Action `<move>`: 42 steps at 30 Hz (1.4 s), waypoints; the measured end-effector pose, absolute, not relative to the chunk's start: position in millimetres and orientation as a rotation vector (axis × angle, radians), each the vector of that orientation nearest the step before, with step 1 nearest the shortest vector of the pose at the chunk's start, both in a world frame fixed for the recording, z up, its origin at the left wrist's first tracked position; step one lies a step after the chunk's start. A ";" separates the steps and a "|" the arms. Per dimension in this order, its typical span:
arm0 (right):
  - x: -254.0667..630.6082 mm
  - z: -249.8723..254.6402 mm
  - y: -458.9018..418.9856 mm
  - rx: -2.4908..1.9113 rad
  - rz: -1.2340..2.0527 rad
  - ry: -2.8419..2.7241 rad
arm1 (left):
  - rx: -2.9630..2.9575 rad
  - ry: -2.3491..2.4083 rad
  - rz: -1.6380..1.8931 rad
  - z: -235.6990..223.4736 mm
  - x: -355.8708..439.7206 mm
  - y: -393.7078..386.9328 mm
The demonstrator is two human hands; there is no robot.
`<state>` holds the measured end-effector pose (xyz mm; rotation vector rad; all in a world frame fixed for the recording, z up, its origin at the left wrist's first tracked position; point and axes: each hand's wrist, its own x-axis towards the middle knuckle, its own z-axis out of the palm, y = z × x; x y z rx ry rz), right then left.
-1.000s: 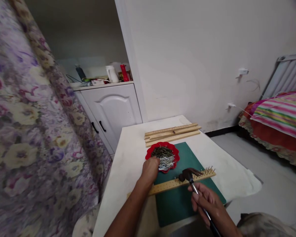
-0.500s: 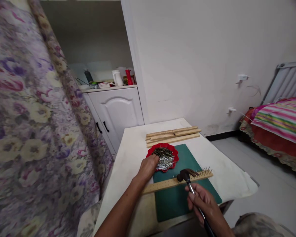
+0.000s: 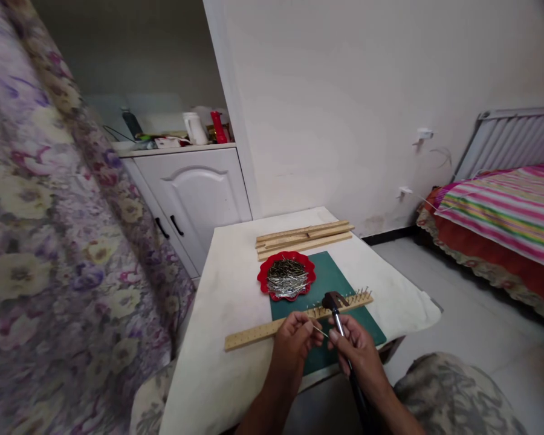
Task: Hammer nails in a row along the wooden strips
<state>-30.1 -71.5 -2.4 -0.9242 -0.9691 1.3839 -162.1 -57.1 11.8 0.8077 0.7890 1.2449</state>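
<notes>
Between the fingertips of my left hand [image 3: 297,338] is a thin nail [image 3: 320,330], its far end close to my right fingers. My right hand [image 3: 356,344] is closed around a claw hammer [image 3: 338,320], whose dark head hangs over the wooden strip [image 3: 254,334]. That strip lies across a green mat [image 3: 330,275]. Several nails stand in its right part, and rows of small marks run along its left. Behind my left hand, a red scalloped dish [image 3: 263,273] holds a pile of dark and silver nails [image 3: 288,278].
Several loose wooden strips [image 3: 303,237] lie at the back of the white table [image 3: 208,302]. A floral curtain [image 3: 72,241] hangs on the left, beside a white cabinet [image 3: 199,199]. To the right is a bed with a striped cover [image 3: 512,199].
My left hand has left the red dish and come back toward me with a nail, close to my right hand. The hammer stays in my right hand. The view has shifted slightly.
</notes>
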 end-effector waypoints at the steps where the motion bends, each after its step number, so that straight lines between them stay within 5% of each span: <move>1: -29.7 -2.4 -71.7 -0.923 1.382 -0.968 | 0.795 0.770 1.240 11.1 -160.9 -58.0; 6: -27.4 -5.2 -71.7 -0.923 1.403 -0.978 | 0.928 0.831 1.198 4.4 -165.6 -57.8; 17: -31.5 -2.8 -81.6 -0.983 1.394 -1.089 | 2.239 1.166 1.047 3.4 -184.5 -73.1; 28: -14.5 4.8 -81.5 -1.030 1.305 -1.042 | 1.647 1.530 1.165 -6.5 -185.0 -25.0; 42: -14.9 7.4 -83.0 -1.059 1.356 -1.032 | 1.811 1.544 1.114 -14.7 -180.1 -19.1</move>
